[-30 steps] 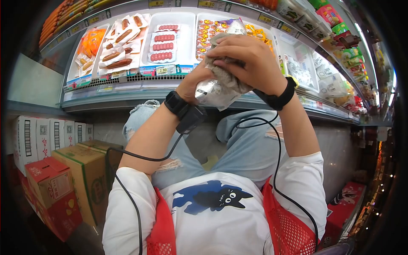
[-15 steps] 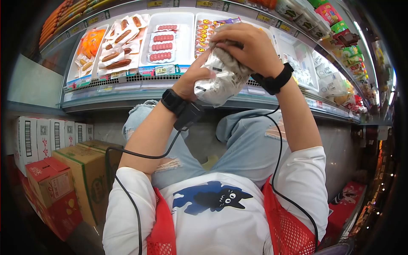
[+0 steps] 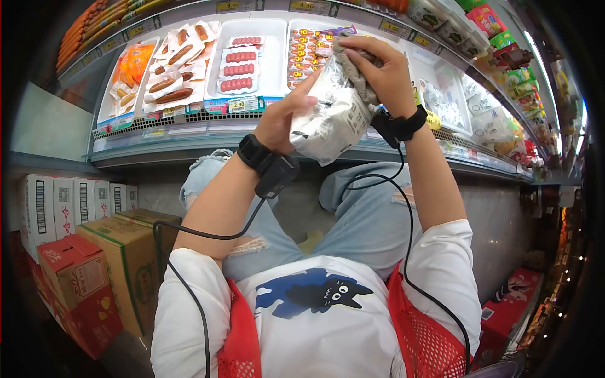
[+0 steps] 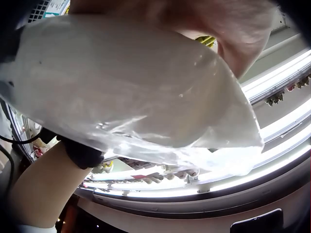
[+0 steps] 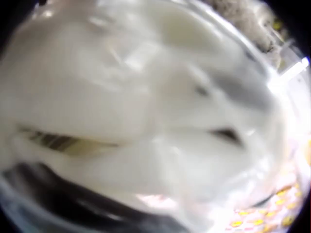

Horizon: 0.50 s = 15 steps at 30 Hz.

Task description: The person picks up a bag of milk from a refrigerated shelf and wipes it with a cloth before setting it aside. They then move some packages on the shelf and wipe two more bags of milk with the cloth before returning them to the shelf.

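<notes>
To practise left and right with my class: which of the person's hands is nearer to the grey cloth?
The right hand: it grips the grey cloth against the clear bag. The left hand is farther off, at the bag's left side.

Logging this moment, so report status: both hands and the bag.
Left hand gripping clear plastic bag. Right hand pinching grey cloth against bag's upper side. Bag held up before shelf trays; nothing visibly between hands and bag except cloth.
</notes>
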Each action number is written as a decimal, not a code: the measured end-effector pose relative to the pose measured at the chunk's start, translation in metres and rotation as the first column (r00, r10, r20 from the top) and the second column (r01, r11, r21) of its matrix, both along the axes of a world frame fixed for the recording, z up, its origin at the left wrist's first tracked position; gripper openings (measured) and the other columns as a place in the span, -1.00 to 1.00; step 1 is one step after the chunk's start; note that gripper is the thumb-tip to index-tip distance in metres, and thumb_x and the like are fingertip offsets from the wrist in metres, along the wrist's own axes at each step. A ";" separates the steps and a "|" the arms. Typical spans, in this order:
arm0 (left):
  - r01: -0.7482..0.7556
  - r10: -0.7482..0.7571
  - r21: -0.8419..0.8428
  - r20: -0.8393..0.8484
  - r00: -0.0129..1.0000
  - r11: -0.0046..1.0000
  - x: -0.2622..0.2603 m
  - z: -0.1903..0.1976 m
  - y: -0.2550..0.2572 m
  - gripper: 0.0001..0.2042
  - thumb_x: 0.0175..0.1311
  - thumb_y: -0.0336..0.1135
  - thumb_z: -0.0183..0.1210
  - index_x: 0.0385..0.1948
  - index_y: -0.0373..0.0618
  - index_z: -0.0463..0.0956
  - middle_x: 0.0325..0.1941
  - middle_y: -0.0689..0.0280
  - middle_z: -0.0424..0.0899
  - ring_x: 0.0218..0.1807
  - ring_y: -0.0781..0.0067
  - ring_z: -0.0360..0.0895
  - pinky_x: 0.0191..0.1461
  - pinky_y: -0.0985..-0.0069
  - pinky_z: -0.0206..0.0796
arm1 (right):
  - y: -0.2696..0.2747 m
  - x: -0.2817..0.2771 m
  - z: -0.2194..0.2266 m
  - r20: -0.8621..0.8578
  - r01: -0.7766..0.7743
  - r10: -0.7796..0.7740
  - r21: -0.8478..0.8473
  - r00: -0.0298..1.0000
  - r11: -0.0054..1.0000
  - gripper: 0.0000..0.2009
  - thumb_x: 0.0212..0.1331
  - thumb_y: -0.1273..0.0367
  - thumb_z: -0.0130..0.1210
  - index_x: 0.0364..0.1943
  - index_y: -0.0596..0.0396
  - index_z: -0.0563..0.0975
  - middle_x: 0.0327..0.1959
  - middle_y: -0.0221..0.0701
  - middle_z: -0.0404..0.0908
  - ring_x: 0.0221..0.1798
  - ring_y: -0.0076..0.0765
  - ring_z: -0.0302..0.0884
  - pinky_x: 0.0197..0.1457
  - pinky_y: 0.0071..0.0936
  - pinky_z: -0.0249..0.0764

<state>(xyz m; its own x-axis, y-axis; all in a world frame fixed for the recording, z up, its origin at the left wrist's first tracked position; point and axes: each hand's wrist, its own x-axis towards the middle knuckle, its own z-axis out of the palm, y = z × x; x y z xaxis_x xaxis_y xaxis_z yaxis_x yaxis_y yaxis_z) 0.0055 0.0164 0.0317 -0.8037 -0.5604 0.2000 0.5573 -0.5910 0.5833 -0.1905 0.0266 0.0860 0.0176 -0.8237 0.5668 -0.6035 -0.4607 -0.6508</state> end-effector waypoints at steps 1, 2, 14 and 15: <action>-0.004 0.006 0.071 -0.018 1.000 0.997 -0.002 -0.004 -0.001 -0.26 0.16 -0.11 -0.03 0.35 -0.28 -0.11 0.31 0.07 0.21 0.31 0.18 0.24 0.35 0.29 0.07 | 0.001 0.007 0.001 -0.168 -0.015 -0.002 -0.101 0.986 0.995 -0.83 0.05 0.42 0.19 -0.24 0.05 0.64 -0.28 -0.40 0.66 -0.28 -0.47 0.57 -0.19 -0.58 0.48; -0.009 0.014 0.141 -0.036 0.999 0.990 -0.005 -0.010 -0.004 -0.26 0.21 -0.01 -0.08 0.34 -0.28 -0.09 0.31 0.07 0.20 0.31 0.18 0.23 0.36 0.27 0.06 | 0.003 0.016 0.001 -0.247 -0.039 0.005 -0.131 0.969 0.991 -0.83 -0.01 0.43 0.19 -0.28 -0.01 0.64 -0.26 -0.38 0.65 -0.27 -0.32 0.58 -0.20 -0.52 0.49; -0.112 0.123 0.270 -0.023 0.992 0.956 -0.002 -0.006 -0.007 -0.16 0.21 0.39 -0.28 0.23 -0.28 0.15 0.20 0.06 0.36 0.23 0.17 0.32 0.32 0.24 0.13 | 0.037 0.057 0.019 -0.205 -0.381 0.388 0.074 0.899 0.921 -0.84 -0.06 0.44 0.21 -0.32 0.03 0.63 -0.35 -0.37 0.63 -0.30 -0.21 0.55 -0.20 -0.44 0.45; -0.111 0.120 0.275 -0.017 0.993 0.955 -0.001 -0.006 -0.007 -0.18 0.22 0.37 -0.26 0.23 -0.27 0.16 0.18 0.06 0.37 0.22 0.18 0.34 0.31 0.25 0.15 | 0.038 0.059 0.018 -0.206 -0.392 0.397 0.063 0.895 0.918 -0.84 -0.06 0.44 0.22 -0.32 0.03 0.63 -0.35 -0.37 0.63 -0.30 -0.21 0.55 -0.20 -0.44 0.46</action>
